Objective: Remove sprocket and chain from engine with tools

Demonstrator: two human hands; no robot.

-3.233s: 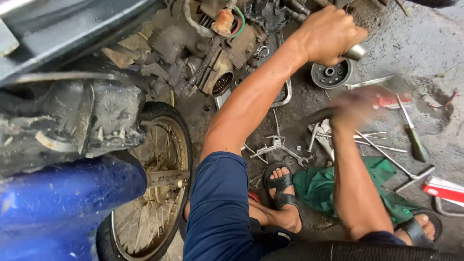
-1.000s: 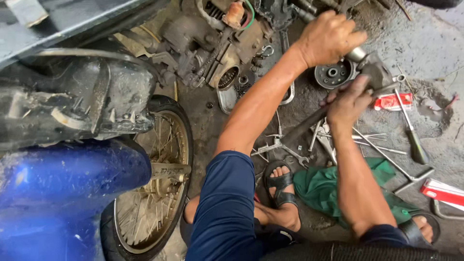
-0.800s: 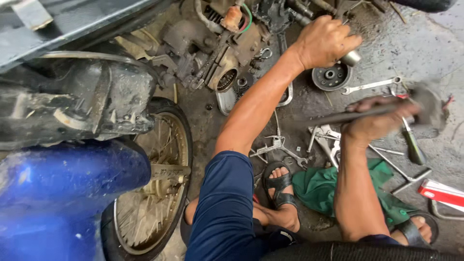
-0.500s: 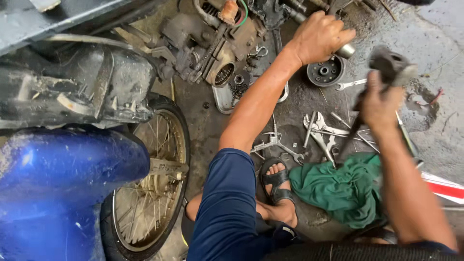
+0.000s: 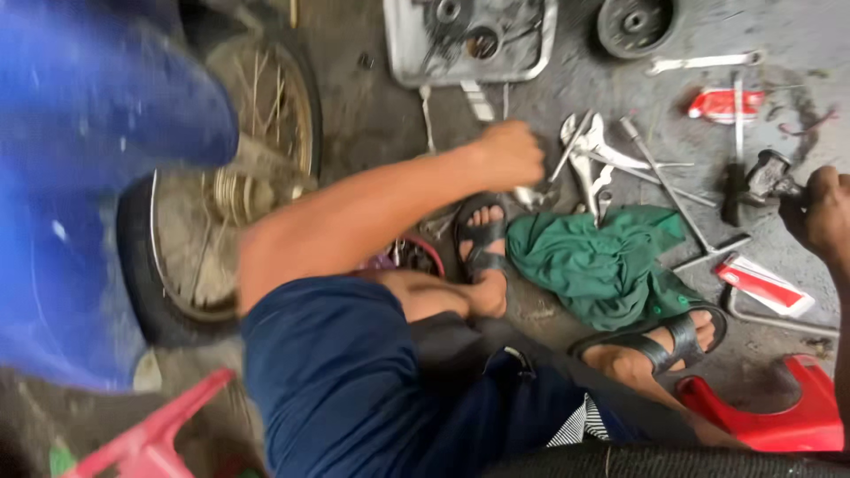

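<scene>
My left hand (image 5: pixel 509 155) is closed in a fist low over the concrete floor, just left of a pile of pliers and wrenches (image 5: pixel 589 159). A short metal tool tip (image 5: pixel 527 196) pokes out beneath the fist. My right hand (image 5: pixel 822 217) shows at the right edge, gripping a hammer whose dark metal head (image 5: pixel 768 173) points left; the hand hides its handle. My sandalled feet rest on either side of a crumpled green cloth (image 5: pixel 602 261).
A metal tray (image 5: pixel 398 53) of engine parts and a round pulley (image 5: pixel 633 22) lie at the top. A screwdriver (image 5: pixel 733 181), red packet (image 5: pixel 722 104) and red-white box (image 5: pixel 766 285) lie right. A spoked wheel (image 5: pixel 230 204), blue fender (image 5: pixel 80 177) and red stool (image 5: pixel 779 416) stand close.
The view has swung down and away from the engine. My left hand has drawn back from the engine to the floor by the pliers. My right hand swung the hammer, then moved right.
</scene>
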